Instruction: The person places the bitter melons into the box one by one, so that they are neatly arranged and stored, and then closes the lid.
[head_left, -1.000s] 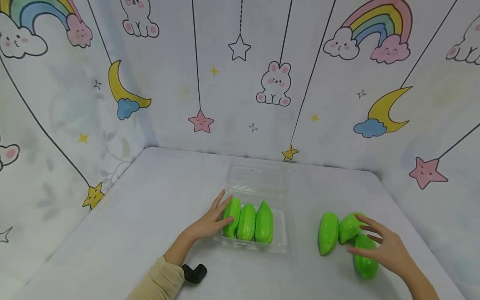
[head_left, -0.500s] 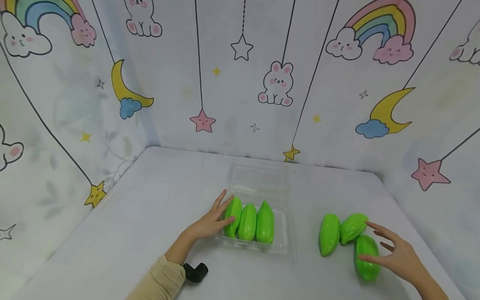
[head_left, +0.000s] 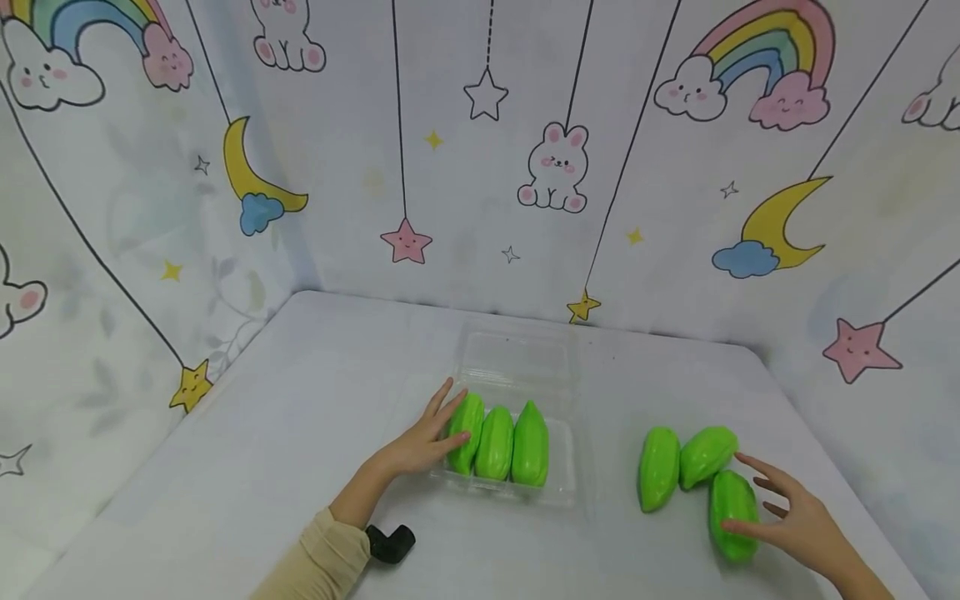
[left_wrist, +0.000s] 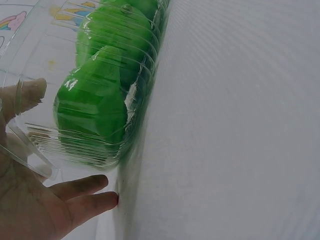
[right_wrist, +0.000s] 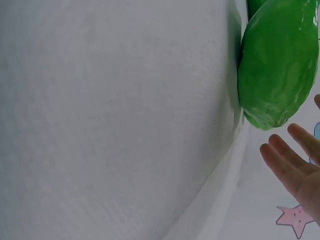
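Observation:
A clear plastic clamshell box (head_left: 562, 477) lies with its lid folded back, and three glossy green, lightly ridged, fruit-shaped pieces (head_left: 531, 450) stand side by side in its left and middle part. At the box's left wall, my left hand (head_left: 412, 448) has its fingers spread, with the thumb over the leftmost green piece (head_left: 472, 417). Seen from the left wrist, fingers (left_wrist: 92, 206) extend just outside the box's end wall. On the right, my right hand (head_left: 802, 521) hovers with extended fingers beside the nearest loose green piece (head_left: 735, 504); its thumb overlaps that piece in the head view.
Two more loose green pieces, one upright in view (head_left: 660, 468) and one slanted (head_left: 708, 456), lie to the right of the box. The clear lid (head_left: 513, 357) extends toward the back. A small black angular object (head_left: 392, 545) shows by the left wrist. Printed cloth walls (head_left: 480, 167) bound the white table.
My right hand has drawn back to the right and slightly toward me, uncovering the slanted piece. The left hand stays at the box. The head view has shifted slightly.

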